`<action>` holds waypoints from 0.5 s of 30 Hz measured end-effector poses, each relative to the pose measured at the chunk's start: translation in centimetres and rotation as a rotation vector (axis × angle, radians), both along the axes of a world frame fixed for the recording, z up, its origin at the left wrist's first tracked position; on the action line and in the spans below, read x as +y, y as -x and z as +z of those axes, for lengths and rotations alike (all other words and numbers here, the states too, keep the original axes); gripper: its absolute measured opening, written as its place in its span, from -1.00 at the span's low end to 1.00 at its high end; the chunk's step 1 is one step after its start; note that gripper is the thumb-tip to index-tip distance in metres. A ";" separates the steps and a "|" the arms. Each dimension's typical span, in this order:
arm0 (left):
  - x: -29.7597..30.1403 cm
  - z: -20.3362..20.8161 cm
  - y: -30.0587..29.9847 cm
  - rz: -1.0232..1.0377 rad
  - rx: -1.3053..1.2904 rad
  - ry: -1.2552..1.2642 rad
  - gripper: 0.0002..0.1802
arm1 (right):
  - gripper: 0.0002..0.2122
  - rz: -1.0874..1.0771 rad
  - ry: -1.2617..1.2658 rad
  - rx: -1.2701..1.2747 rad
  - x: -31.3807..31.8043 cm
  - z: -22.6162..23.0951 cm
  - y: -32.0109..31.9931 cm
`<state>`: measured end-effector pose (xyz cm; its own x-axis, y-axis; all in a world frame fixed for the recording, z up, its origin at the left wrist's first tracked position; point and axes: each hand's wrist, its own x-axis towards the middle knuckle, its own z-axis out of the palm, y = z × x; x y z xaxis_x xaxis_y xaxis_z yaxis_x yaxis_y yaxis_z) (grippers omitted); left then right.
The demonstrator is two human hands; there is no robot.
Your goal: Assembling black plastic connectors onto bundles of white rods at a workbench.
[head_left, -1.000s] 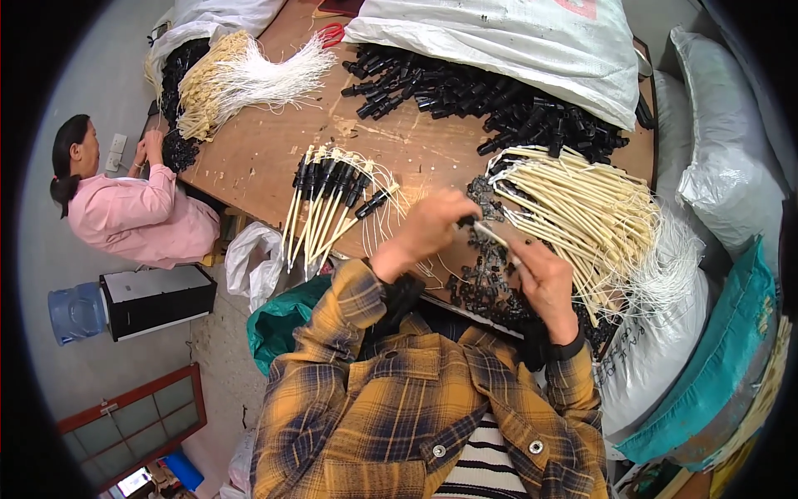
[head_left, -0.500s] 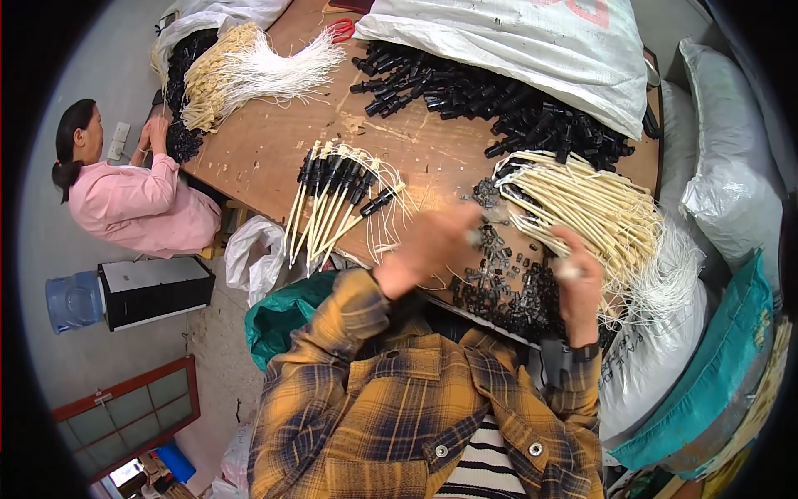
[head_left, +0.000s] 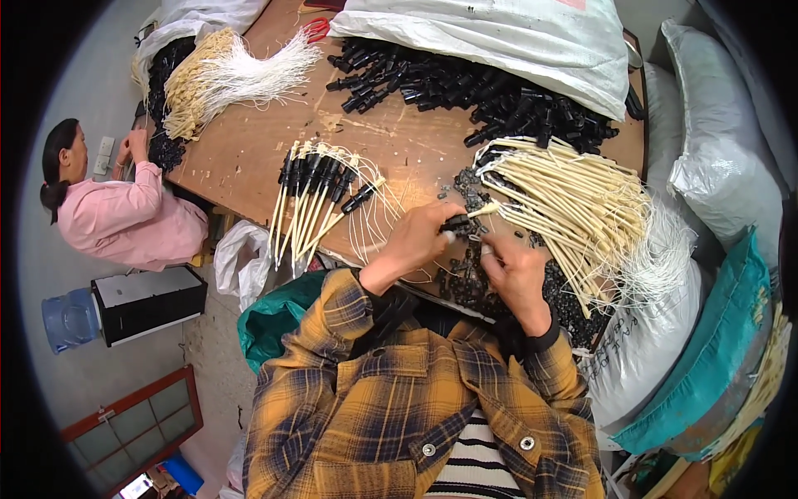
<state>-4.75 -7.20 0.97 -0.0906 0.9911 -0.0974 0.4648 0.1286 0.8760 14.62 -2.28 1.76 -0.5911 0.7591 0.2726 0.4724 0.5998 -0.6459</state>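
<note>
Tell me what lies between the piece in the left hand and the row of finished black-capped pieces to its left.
Nothing visible does. The left hand pinches a black cap on a cream stick, and only bare wooden table and thin white strings separate it from the finished row.

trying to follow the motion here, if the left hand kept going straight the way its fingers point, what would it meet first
Probably the bundle of cream-coloured tubes with white strings. The left hand points right and slightly up across the brown wooden tabletop, pinching a small black cap on a cream tube. Depth is unclear; the scattered small black pieces may come first.
</note>
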 end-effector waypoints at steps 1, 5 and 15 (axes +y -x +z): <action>-0.2 -0.5 0.2 -0.022 0.113 -0.112 -0.63 | -0.90 0.002 0.001 0.000 0.1 0.2 -0.1; 0.0 0.2 0.0 -0.089 0.264 -0.095 -0.57 | -0.89 -0.033 -0.025 -0.015 0.6 0.2 0.0; 0.1 0.8 -1.2 -0.261 0.268 -0.024 -0.53 | -0.87 -0.011 0.166 0.076 0.0 -0.4 0.2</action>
